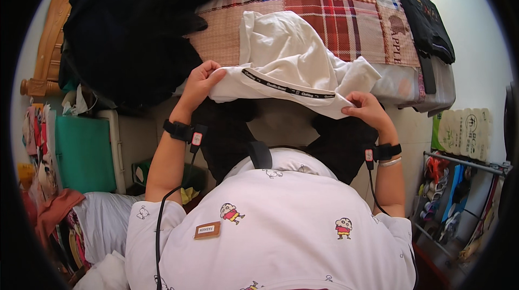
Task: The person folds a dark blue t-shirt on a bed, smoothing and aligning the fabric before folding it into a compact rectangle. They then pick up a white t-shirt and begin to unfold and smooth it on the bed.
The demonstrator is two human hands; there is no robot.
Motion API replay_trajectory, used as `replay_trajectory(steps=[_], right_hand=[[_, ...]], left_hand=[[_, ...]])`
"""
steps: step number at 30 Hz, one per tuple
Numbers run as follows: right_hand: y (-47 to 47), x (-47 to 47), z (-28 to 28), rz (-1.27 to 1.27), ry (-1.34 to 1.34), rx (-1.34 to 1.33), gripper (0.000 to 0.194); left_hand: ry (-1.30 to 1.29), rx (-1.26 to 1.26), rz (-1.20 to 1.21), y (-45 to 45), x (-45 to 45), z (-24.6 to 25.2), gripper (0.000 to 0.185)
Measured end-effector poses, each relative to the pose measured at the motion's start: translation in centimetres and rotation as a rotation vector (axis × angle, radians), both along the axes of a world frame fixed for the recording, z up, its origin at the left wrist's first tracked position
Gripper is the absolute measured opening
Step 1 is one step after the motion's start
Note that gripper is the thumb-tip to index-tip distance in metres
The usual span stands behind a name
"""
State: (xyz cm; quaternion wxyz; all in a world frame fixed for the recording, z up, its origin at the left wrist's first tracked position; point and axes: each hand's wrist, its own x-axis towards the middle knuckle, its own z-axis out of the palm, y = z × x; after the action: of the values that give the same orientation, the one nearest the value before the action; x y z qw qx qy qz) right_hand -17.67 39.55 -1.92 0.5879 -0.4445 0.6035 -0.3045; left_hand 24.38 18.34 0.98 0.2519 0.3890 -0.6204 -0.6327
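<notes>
A white T-shirt (288, 50) is stretched between my two hands at the near edge of the bed, its far part crumpled on the patchwork bedspread (328, 26). Its neckline, lined with a black tape (284, 87) that bears writing, faces me. My left hand (202, 83) pinches the shoulder on one side between thumb and fingers. On the other side my right hand (365, 109) grips the opposite shoulder. A sleeve (361, 75) juts out near my right hand. Both wrists wear black straps with small cabled devices.
Dark clothes (134, 34) are heaped on the bed's left. Folded black garments (425, 18) lie along its right edge. A green-fronted box (83, 154) stands at lower left. At right, a metal shoe rack (466, 164) carries shoes below and a paper-roll pack (462, 133) on top.
</notes>
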Motion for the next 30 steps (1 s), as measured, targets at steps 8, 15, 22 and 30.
replay_trajectory(steps=[8, 15, 22, 30], right_hand=[[-1.1, -0.2, 0.6, -0.276, 0.171, -0.267, 0.014], [-1.6, -1.7, 6.8, -0.037, 0.384, -0.41, 0.016], [-6.3, -9.0, 21.5, -0.42, 1.079, -0.955, 0.017], [-6.3, -7.4, 39.5, -0.762, 1.014, -1.482, 0.026]], left_hand=[[-0.174, -0.445, 0.122, 0.0, -0.9, 2.1, 0.021], [-0.25, -0.776, 0.288, -2.8, -1.5, 7.4, 0.021], [-0.125, -1.377, -0.012, -7.5, -3.5, 20.3, 0.032], [-0.037, -1.86, 0.464, -13.3, -4.9, 37.0, 0.023]])
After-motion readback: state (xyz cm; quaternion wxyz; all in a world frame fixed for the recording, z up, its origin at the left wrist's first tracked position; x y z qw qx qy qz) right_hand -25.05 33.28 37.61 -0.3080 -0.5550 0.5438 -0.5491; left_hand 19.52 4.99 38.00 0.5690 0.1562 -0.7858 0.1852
